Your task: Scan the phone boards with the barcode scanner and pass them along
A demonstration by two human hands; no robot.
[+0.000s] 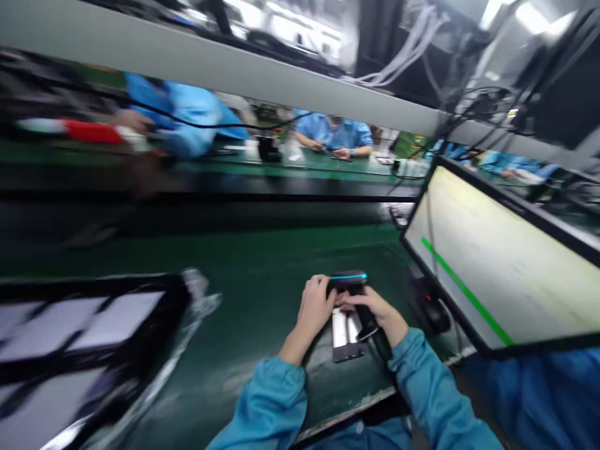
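Observation:
A black handheld barcode scanner with a lit blue strip along its top is between my hands, over the green table. My right hand is closed around its handle, the thumb reaching across it. My left hand has its fingers curled against the left end of the scanner's head. Under the scanner lies a flat device with a silvery-white face and a dark end; the hands and scanner hide its upper part.
A black tray of flat pale panels, edged with clear plastic, lies at the left. A tilted monitor with a green line stands at the right, a black mouse-like object beside it. Co-workers in blue sit across, under a grey shelf.

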